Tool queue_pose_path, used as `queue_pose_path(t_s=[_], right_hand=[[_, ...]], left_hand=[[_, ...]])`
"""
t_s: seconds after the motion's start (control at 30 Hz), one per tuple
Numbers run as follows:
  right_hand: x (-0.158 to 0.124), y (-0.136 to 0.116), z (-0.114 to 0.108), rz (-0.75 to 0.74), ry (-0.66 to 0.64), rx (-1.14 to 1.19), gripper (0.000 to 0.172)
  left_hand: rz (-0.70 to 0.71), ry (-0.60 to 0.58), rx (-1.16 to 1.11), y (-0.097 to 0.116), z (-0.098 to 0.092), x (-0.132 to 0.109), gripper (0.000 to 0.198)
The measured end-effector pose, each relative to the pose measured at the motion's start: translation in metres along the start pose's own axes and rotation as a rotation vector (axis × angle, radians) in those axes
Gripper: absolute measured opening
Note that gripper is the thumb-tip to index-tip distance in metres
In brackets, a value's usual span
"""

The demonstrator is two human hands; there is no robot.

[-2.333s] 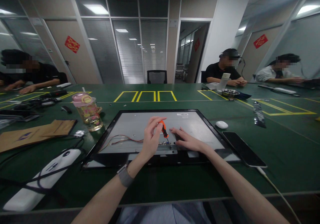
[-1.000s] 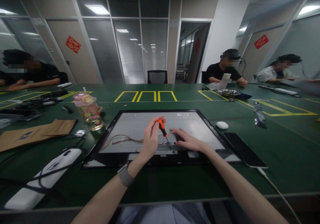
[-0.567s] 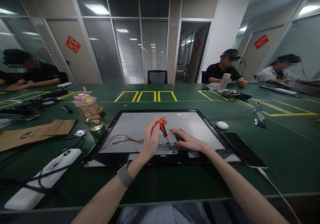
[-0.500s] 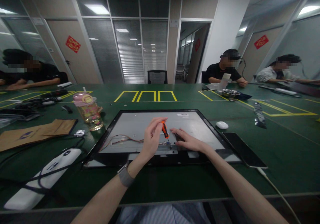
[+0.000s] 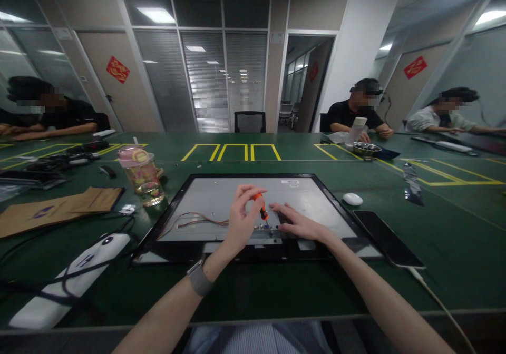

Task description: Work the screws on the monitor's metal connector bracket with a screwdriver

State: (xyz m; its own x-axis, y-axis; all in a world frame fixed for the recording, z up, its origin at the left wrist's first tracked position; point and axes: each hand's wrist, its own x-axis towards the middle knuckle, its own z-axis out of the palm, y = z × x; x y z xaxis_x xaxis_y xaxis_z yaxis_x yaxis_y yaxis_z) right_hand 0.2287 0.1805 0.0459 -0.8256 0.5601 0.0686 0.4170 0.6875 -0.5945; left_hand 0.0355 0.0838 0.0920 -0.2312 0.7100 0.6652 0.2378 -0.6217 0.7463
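A flat monitor panel (image 5: 221, 193) in a black frame lies back-up on the green table in front of me. My left hand (image 5: 241, 219) is closed around a small orange-handled screwdriver (image 5: 261, 207), held upright with its tip down on a little circuit board (image 5: 264, 228) at the panel's lower edge. My right hand (image 5: 297, 222) lies flat on the panel just right of the screwdriver tip, fingers stretched out and pressing down. Thin coloured wires (image 5: 197, 220) run left from the board.
A pink-lidded bottle (image 5: 141, 175), brown paper bag (image 5: 59, 207) and white device with cables (image 5: 67, 280) lie left. A white mouse (image 5: 352, 199) and a black phone (image 5: 387, 238) on a cable lie right. Three other people sit at the far sides.
My left hand's fingers have shifted on the screwdriver handle, which now shows less and leans slightly differently. My right hand has stayed flat in place.
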Motion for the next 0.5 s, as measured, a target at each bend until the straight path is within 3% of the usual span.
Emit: queue_pose_path(t_s=[0.13, 0.37, 0.5], right_hand=[[-0.0006, -0.0005, -0.0001, 0.009, -0.009, -0.013, 0.059], [0.0007, -0.0027, -0.0014, -0.005, -0.008, -0.023, 0.059], [0.0001, -0.0037, -0.0022, -0.006, -0.009, -0.012, 0.058]], left_hand=[[0.033, 0.055, 0.04, 0.0009, 0.002, -0.0002, 0.013], [-0.029, -0.05, -0.084, 0.005, -0.0004, -0.0002, 0.027], [-0.017, -0.013, -0.02, 0.0023, -0.0003, 0.0016, 0.022]])
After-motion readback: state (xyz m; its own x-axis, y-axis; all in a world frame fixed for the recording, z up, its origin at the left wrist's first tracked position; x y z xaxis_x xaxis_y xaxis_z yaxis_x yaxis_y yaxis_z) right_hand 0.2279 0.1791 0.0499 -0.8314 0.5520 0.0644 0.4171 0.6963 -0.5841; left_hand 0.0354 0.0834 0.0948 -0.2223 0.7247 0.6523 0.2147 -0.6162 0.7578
